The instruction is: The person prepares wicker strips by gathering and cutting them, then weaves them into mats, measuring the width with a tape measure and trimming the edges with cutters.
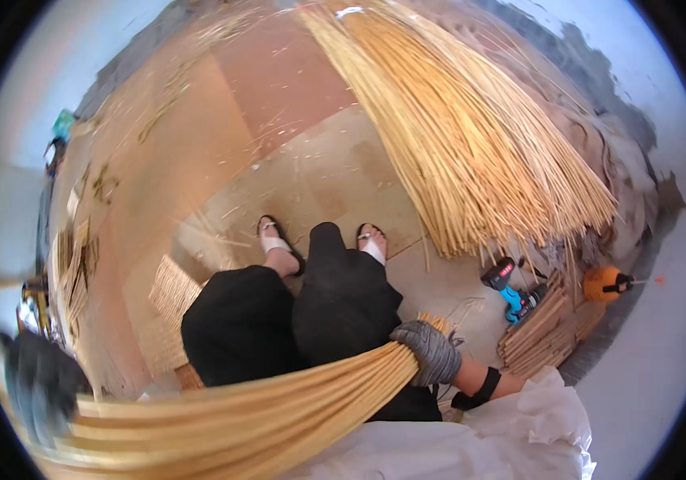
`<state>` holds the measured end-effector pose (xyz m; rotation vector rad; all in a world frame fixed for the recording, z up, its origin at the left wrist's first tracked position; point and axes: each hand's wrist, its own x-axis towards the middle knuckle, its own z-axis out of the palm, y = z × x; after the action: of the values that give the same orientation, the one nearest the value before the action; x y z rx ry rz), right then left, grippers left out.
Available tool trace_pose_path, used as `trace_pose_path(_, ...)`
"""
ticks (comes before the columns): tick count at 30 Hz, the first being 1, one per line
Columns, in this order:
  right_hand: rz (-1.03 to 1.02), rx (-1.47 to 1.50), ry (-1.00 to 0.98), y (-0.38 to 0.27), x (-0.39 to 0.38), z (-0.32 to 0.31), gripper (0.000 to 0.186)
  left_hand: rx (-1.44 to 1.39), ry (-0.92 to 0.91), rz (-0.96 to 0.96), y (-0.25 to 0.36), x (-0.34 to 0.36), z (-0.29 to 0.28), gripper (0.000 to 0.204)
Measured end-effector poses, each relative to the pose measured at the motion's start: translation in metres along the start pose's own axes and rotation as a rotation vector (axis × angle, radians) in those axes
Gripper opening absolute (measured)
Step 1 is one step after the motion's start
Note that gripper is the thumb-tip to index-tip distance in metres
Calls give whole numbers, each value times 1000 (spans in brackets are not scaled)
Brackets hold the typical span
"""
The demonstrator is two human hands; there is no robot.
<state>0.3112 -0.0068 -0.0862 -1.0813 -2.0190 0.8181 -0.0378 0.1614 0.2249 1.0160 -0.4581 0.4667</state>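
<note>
A bundle of long, thin, straw-coloured canes [279, 408] lies across my lap, fanning wider toward the left. My right hand [429, 352], in a grey knit glove, is closed around the narrow end, and short cane tips poke out beyond it. At the far left, my left hand [43, 384] wears a dark grey glove and is over the spread part of the same bundle. Motion smears its fingers, so I cannot tell whether they grip the canes.
A large heap of canes [479, 136] covers the floor ahead right. Near my right side are a blue cordless drill [513, 292], short wooden sticks [547, 328] and an orange container [603, 284]. A woven mat piece [173, 292] lies left of my legs, with cane scraps [155, 108] beyond.
</note>
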Motion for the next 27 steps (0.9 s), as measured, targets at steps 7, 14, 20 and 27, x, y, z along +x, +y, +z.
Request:
trace_pose_path(7,470,147,15,24,-6,-7,74,1,894,396,-49,3,-261,44)
trace_pose_path(14,875,301,67,129,2,-3,76,55,1434,-19,-210,22,-409,49)
trace_pose_path(20,1387,159,-62,253,-12,77,74,-136,1594,-798,-279,-80,-397,52)
trace_pose_path(27,1506,20,92,281,-29,114,75,417,1478,-753,-128,-137,-261,48)
